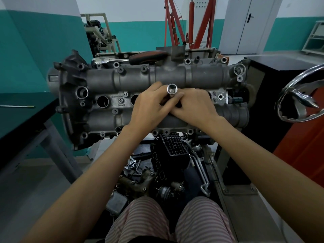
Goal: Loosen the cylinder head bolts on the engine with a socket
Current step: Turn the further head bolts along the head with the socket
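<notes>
A grey engine cylinder head (122, 81) lies across the stand in front of me, with round plug wells along its middle. A chrome socket (172, 89) stands upright over the middle of the head, its open end facing up. My left hand (150, 106) and my right hand (194, 107) meet around its lower part, fingers curled on it. What the socket sits on is hidden by my fingers. A ratchet wrench (112, 60) with a dark red-black handle (149, 57) lies on the far side of the head.
A chrome stand wheel (298, 95) sticks out at the right beside a black and orange cabinet (273, 81). A dark workbench (21, 118) stands at the left. Loose engine parts (157, 169) lie below the stand. A red engine crane (182, 23) is at the back.
</notes>
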